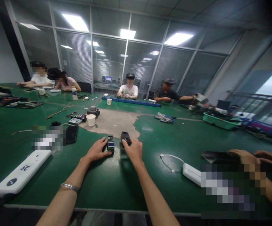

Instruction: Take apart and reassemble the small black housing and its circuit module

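Note:
On the green table [98, 185], my left hand [97, 149] rests with its thumb and fingers around the left side of a small device [111, 143] with a blue part and exposed green circuitry. Just to the right, my right hand [134, 150] grips a black rectangular housing [126, 137] with openings in it, tilted and held between thumb and fingers. The housing and the device are apart. A silver bracelet circles my left wrist.
A paper cup [91, 120] and small parts stand beyond my left hand. White power strips [24, 171] lie left and right. Gloves [163, 117] lie farther back. Another person's hands [246, 157] are at the right; several people sit across the table.

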